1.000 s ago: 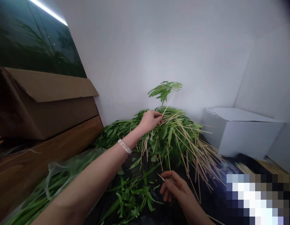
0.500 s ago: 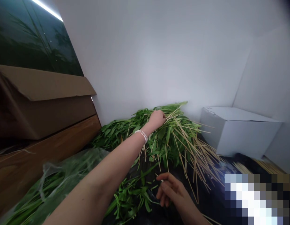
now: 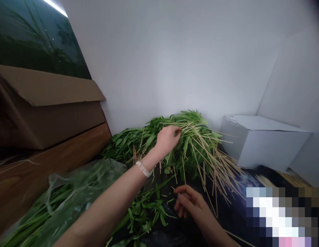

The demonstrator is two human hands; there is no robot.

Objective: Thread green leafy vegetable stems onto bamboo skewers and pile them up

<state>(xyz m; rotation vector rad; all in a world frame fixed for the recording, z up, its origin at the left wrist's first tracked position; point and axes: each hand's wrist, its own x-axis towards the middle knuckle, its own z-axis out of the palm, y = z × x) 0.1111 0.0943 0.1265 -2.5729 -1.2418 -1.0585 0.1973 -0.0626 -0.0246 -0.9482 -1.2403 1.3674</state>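
My left hand [image 3: 169,138], with a beaded bracelet at the wrist, is over the heap of leafy green vegetables [image 3: 128,140]. Its fingers are loosely curled with a small gap between thumb and forefinger, and nothing shows in them. Just beyond the fingertips lie thin bamboo skewers [image 3: 221,168], fanned out to the right, with greens on their far ends. Lower down, my right hand [image 3: 189,202] is closed around a skewer [image 3: 239,237]; its tip pokes out past the forefinger and its other end shows beyond the wrist. Loose cut leaves [image 3: 146,214] lie left of this hand.
An open cardboard box [image 3: 64,120] stands at left on a wooden surface [image 3: 79,147]. A clear plastic bag [image 3: 84,181] of long greens lies at lower left. A white box [image 3: 272,147] is at right, near more skewers [image 3: 267,183]. A pale wall rises behind.
My left hand has drawn back slightly toward me and left, off the skewers on the heap, its fingers loosening. My right hand keeps its skewer, nearly in place.
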